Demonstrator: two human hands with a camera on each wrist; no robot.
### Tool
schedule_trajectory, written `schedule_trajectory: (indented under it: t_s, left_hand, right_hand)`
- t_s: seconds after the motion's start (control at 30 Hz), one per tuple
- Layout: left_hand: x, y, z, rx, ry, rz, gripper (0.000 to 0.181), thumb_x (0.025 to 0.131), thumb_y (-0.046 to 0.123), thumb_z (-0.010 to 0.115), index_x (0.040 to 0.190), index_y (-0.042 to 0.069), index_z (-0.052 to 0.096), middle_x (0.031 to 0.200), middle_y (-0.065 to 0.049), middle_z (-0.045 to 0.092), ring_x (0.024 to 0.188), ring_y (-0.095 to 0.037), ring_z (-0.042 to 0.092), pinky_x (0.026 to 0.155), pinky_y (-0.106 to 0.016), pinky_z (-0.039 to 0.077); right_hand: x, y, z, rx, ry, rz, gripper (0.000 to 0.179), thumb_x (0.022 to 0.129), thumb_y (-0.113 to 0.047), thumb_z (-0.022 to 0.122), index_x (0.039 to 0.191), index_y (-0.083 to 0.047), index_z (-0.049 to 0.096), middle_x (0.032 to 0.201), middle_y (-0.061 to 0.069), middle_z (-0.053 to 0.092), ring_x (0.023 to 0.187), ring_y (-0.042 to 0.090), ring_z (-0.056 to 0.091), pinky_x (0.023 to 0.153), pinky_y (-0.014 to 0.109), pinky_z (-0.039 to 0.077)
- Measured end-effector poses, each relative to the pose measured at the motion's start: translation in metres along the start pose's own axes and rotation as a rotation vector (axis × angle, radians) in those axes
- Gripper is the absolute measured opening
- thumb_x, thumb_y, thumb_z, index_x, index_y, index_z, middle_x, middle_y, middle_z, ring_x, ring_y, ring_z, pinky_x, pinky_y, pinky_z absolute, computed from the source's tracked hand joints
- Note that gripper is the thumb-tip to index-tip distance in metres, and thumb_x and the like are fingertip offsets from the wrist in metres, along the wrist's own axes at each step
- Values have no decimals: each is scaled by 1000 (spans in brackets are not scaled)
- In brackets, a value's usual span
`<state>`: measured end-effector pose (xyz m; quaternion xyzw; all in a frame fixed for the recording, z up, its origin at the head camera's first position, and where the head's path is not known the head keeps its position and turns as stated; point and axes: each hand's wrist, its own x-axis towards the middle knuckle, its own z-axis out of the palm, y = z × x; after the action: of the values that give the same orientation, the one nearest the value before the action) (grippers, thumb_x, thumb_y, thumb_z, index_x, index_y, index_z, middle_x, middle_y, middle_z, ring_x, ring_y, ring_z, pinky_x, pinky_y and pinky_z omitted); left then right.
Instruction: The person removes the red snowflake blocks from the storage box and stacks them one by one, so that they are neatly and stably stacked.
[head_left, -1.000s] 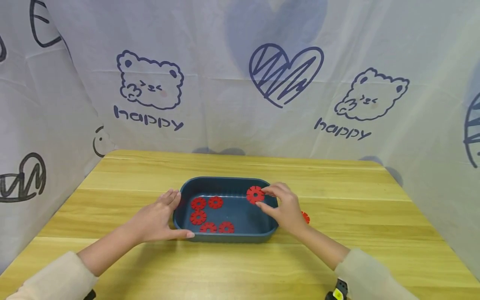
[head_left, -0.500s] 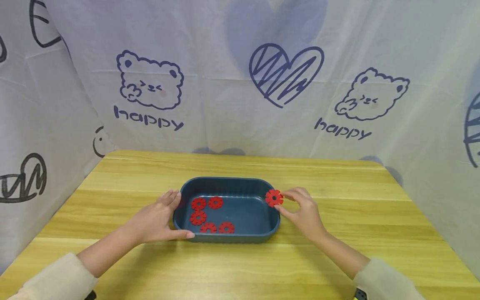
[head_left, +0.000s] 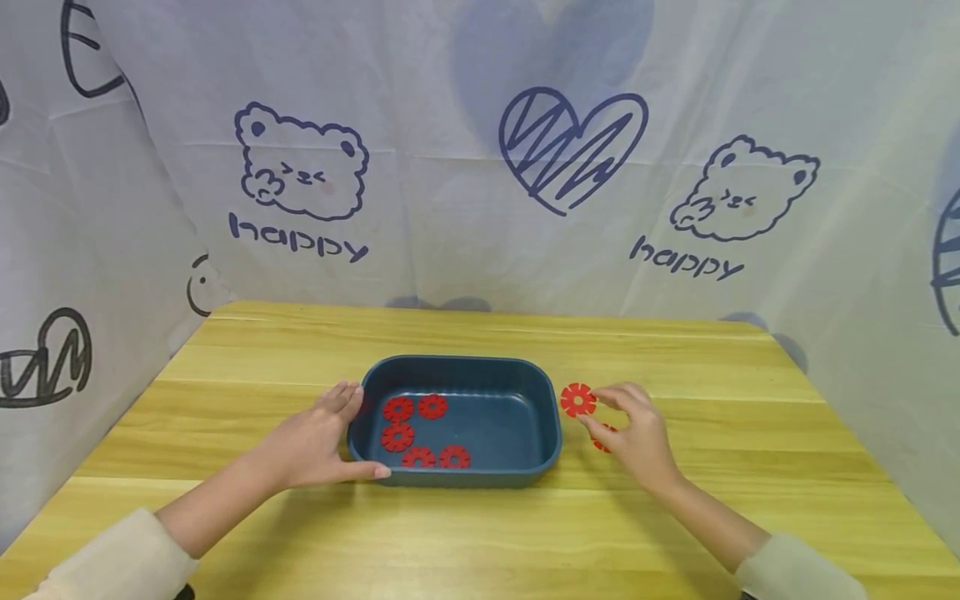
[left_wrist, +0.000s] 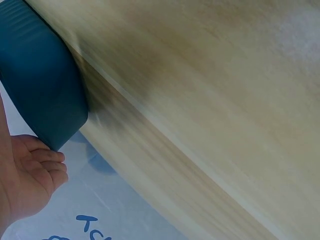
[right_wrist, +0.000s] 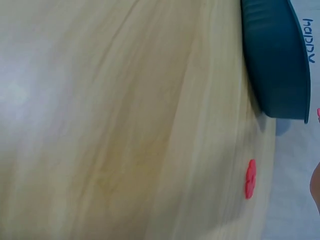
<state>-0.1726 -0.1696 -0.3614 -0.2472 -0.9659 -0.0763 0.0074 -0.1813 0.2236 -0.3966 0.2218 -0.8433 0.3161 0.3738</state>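
Observation:
A dark teal oblong bin point(head_left: 487, 425) stands on the table, several red notched plastic discs point(head_left: 397, 437) lying flat on its floor at the left and front. My left hand point(head_left: 315, 437) rests against the bin's left end, thumb stretched along the front wall and fingers at the side; the left wrist view shows those fingers by a corner. To the right of the bin, my right hand point(head_left: 641, 433) pinches a red flower-shaped disc point(head_left: 569, 403) by its edge between thumb and fingers. Another red disc point(right_wrist: 250, 179) lies on the table beneath that hand, partly hidden in the head view.
The wooden table point(head_left: 465, 542) carries the bin near its middle. Behind it hangs a pale cloth point(head_left: 442, 208) with bear and heart drawings, which also runs down the left and right sides.
My right hand has moved right, carrying the pinched disc from over the bin to beyond its right end. The left hand and the bin stay in place.

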Motion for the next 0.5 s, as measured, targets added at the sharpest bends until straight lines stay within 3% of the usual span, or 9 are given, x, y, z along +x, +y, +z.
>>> schedule_trajectory:
  t_s: [0.3, 0.5]
  left_hand:
    - [0, -2, 2, -12, 2, -3, 109, 71, 72, 58, 137, -12, 36, 144, -30, 33, 134, -45, 30, 95, -54, 43]
    - [0, -2, 1, -15, -2, -3, 110, 71, 73, 57, 137, -12, 35, 144, -30, 32, 134, -45, 30, 94, -54, 44]
  right_hand:
    - [-14, 7, -7, 7, -33, 233, 32, 62, 4, 81, 91, 4, 69, 83, 12, 65, 74, 21, 55, 70, 5, 42]
    - [-25, 11, -9, -4, -54, 327, 28, 63, 2, 81, 88, 6, 69, 79, 13, 63, 70, 21, 55, 64, 9, 43]
